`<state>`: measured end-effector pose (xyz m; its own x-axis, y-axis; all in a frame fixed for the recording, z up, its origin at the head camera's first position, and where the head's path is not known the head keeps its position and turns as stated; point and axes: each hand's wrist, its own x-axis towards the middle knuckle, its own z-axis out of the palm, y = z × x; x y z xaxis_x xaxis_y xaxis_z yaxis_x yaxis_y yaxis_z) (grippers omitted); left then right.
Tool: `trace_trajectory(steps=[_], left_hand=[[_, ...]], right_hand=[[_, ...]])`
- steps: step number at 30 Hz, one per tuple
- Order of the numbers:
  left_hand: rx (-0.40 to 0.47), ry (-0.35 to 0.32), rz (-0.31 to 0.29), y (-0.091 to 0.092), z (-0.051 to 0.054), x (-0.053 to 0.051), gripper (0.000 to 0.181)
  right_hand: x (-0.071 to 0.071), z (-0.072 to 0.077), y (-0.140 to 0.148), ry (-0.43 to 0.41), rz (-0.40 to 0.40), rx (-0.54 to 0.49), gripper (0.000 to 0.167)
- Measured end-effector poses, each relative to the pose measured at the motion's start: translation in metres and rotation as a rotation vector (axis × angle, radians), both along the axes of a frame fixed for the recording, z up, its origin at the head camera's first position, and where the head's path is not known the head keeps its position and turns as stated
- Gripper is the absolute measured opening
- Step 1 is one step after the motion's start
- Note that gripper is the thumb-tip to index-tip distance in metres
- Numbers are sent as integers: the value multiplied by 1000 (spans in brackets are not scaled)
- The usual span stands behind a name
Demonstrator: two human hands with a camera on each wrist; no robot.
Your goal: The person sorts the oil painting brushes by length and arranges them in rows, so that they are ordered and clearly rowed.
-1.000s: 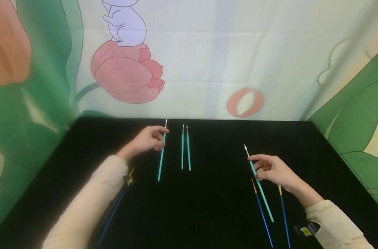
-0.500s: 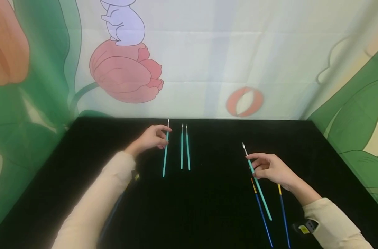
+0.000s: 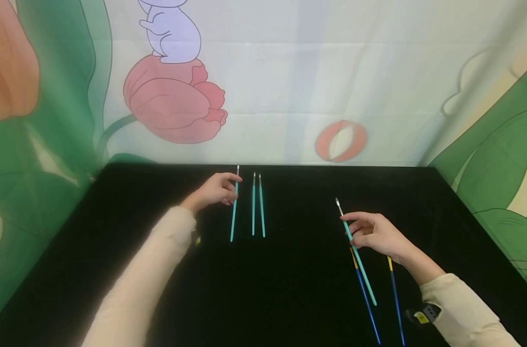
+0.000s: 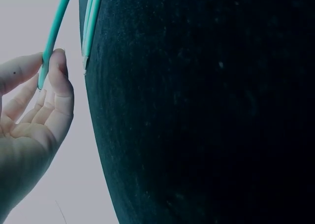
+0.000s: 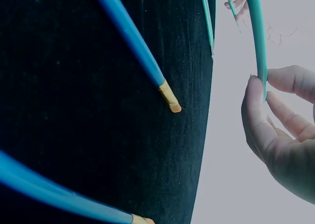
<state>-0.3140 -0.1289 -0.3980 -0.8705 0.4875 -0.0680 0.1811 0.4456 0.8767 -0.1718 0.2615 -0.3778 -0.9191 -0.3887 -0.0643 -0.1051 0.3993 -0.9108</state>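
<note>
Head view: left hand [image 3: 217, 189] grips one teal paintbrush [image 3: 234, 217], right hand [image 3: 373, 234] another [image 3: 365, 277] (two teal brushes [image 3: 253, 212] lie between).

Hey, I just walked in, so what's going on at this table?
Someone's left grip is pinching a slim teal brush, and their right grip is holding another teal brush. Two more teal brushes lie side by side on the black table, between the hands. Two blue brushes lie near the right one.
</note>
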Motion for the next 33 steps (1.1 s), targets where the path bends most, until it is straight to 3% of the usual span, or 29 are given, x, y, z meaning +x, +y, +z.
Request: trace_trajectory(steps=[19, 33], left_hand=[[-40, -79, 59, 13, -10, -10, 45], [-73, -91, 88, 20, -19, -17, 43]], right_hand=[[-8, -2, -1, 9, 15, -45, 47], [-18, 6, -9, 11, -22, -43, 49]])
